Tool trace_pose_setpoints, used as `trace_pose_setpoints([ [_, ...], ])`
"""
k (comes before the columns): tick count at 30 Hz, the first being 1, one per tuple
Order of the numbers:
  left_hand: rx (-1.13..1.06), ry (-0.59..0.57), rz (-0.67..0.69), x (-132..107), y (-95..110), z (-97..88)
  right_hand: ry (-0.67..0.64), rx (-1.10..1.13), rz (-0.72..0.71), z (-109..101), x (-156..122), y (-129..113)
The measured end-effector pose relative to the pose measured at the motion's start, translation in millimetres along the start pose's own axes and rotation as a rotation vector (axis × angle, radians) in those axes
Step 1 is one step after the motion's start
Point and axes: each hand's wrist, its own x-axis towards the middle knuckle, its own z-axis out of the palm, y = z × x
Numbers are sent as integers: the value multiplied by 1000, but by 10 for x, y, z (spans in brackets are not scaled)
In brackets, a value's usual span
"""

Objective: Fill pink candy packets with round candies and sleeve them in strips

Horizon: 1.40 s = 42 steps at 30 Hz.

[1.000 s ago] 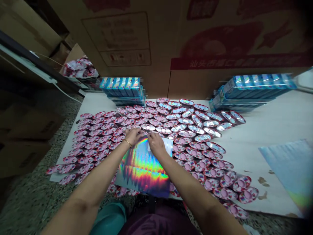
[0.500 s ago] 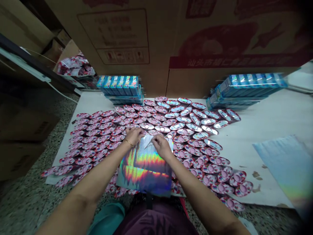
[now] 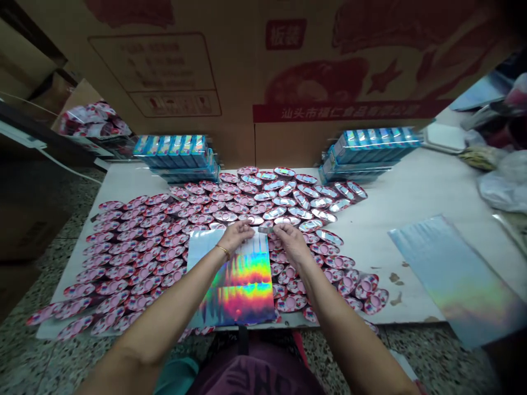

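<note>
A shiny rainbow-silver sheet [image 3: 236, 299] lies in front of me over rows of oval-topped pink and red packs [image 3: 142, 255]. My left hand [image 3: 236, 236] is over the sheet's top edge, its fingers curled together near one silver-topped oval pack [image 3: 251, 220]. What those fingers hold, if anything, is too small to tell. My right hand [image 3: 290, 240] pinches a small thin silvery sticker [image 3: 265, 230] between thumb and fingers, just right of the left fingertips. Several packs at the back right have shiny silver tops [image 3: 300, 212]; most others show pink centres.
Blue boxed stacks stand at the back left [image 3: 175, 156] and back right [image 3: 366, 152], before a large printed carton [image 3: 230, 71]. Another shiny sheet [image 3: 453, 274] lies on the white table [image 3: 370, 230] at right. An open box of packs [image 3: 93, 120] is at far left.
My right hand has lifted the silvery piece off the sheet and moved it up towards the packs. The sheet lies further left in view, and my head view has turned right.
</note>
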Motion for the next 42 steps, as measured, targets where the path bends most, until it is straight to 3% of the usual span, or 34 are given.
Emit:
trace_pose_setpoints([
  [6,-40,-86,-157,127,79,380,59,90,24,-305,-46,-79],
  [10,83,15,-134,212,44,558,225,45,-38,-464,98,7],
  [13,270,193,-68,326,-10,702,406,-162,-161,-570,296,108],
  [16,562,316,19,441,-34,837,513,-513,-292,-659,466,176],
  [19,808,358,55,510,-18,925,543,-820,-409,-715,540,201],
  [22,917,366,39,546,5,965,557,-1005,-447,-728,548,207],
  [27,1004,340,-3,612,16,1011,586,-1122,-455,-721,575,193],
  [31,972,399,-6,566,99,1007,575,-1203,-445,-767,561,136],
  [34,942,385,155,397,232,745,471,-1306,-530,-761,454,112],
  [37,1032,338,321,148,334,141,261,-1344,-662,-595,316,145],
  [40,1257,344,193,-94,304,-577,38,-1321,-744,-228,241,217],
  [42,1362,318,77,-194,213,-938,-82,-1317,-772,97,244,272],
])
